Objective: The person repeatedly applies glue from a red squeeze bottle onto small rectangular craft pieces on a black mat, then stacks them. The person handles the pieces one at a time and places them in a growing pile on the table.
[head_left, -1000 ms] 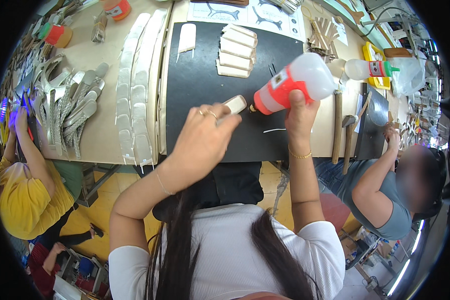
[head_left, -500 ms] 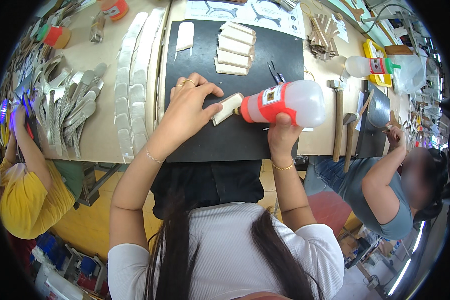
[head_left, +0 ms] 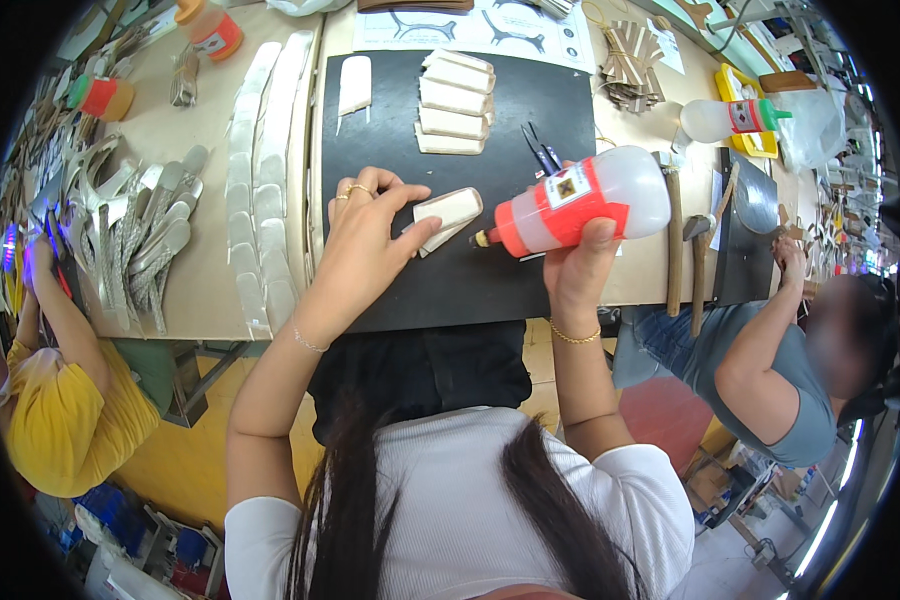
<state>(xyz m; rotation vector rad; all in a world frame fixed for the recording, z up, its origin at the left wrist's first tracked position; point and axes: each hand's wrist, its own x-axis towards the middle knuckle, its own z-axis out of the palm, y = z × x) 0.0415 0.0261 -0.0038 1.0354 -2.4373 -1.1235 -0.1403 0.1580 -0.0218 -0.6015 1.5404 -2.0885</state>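
I see my left hand [head_left: 365, 235] spread flat, fingertips pinning a small cream piece [head_left: 448, 213] to the black mat [head_left: 490, 270], left of centre. My right hand [head_left: 582, 270] is clamped around a squeeze bottle [head_left: 585, 200] with a red collar, nozzle aimed left at the piece. The piece looks thin, light and bendy; I judge holding its near edge keeps it steady. The soft-walled bottle is best gripped mid-body.

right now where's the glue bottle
In the head view, the glue bottle lies sideways in the right hand, over the black mat's right edge, nozzle toward the cream piece.
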